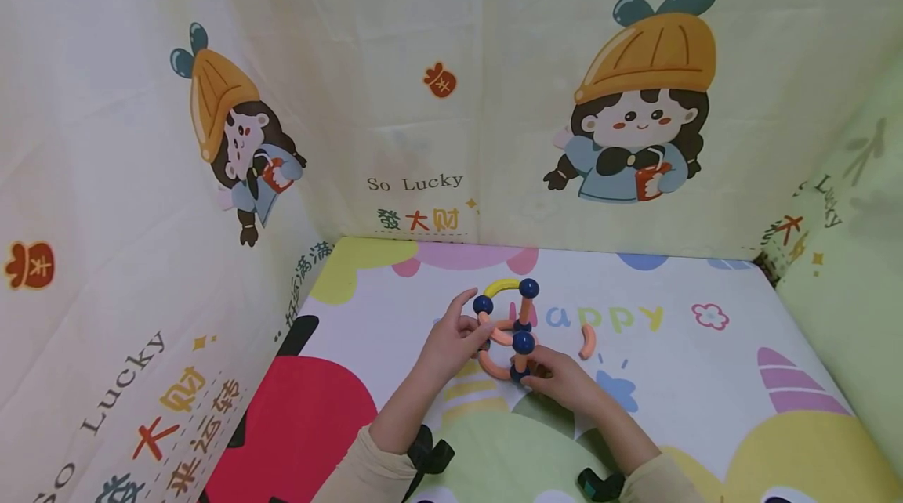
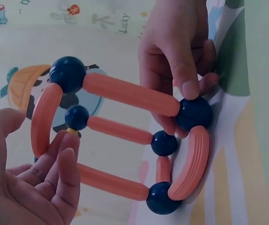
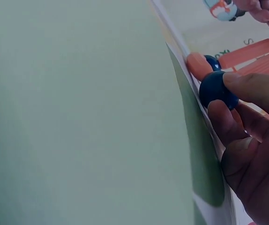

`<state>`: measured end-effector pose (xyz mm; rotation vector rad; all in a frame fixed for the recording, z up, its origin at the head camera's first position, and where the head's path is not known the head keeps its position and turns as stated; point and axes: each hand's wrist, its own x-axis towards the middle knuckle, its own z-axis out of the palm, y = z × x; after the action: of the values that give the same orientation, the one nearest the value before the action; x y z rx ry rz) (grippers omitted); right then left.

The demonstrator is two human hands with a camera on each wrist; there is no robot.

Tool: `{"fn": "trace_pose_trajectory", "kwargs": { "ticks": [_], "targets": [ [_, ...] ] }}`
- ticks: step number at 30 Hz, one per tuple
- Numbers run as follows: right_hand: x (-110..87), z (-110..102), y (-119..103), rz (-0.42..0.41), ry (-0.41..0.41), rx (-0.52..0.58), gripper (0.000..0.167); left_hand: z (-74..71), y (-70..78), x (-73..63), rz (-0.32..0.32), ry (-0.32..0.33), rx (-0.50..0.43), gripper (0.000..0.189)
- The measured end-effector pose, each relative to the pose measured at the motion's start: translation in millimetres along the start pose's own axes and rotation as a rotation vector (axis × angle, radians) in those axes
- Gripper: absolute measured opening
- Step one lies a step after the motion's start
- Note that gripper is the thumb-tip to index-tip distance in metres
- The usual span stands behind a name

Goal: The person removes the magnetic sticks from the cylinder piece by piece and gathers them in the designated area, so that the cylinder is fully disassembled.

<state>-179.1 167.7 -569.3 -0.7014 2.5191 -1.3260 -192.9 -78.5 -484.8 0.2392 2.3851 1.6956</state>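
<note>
We see a small frame of dark blue balls and salmon-coloured rods held between two hands, low over the middle of the worktop. We cannot tell whether its lowest balls touch the surface. Straight rods stand between the upper and lower balls, while curved rods bow out along the upper and lower levels. On the far upper side we find one yellow curved rod, running between two balls.

The left hand grips the frame's left side, its fingers bent against it and its thumb laid across the near curved rod; we cannot tell exactly which piece the fingertips press, as they hide it. The right hand pinches a lower ball at the near right corner between thumb and forefinger, the other fingers curled beneath.

To the right of the frame, apart from it and beyond the right hand, we see a loose curved rod lying on the worktop, near the printed word "Happy". A large red shape is printed at the left. Behind, we face a pale cloth backdrop with cartoon figures in orange hats. Light sleeves cover both forearms.
</note>
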Motion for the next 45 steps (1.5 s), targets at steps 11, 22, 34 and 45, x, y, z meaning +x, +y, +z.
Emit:
{"fn": "trace_pose_trajectory", "kwargs": {
  "ticks": [11,22,34,45],
  "targets": [
    [-0.1,2,-1,-0.002,0.005,-0.02,0.026,9.1,0.5,0.9,-0.057,0.03,-0.076,0.082],
    [-0.8,2,-2,0.0,0.014,-0.034,0.023,5.7,5.2,0.0,-0.067,0.031,-0.091,0.078],
    [2.3,3,-4,0.001,0.026,0.013,0.025,4.1,5.2,1.2,-0.074,0.031,-0.097,0.08],
    [2.6,1,-18,-0.027,0.14,0.147,0.026,4.5,9.2,0.2,-0.087,0.041,-0.078,0.078]
  ]
}}
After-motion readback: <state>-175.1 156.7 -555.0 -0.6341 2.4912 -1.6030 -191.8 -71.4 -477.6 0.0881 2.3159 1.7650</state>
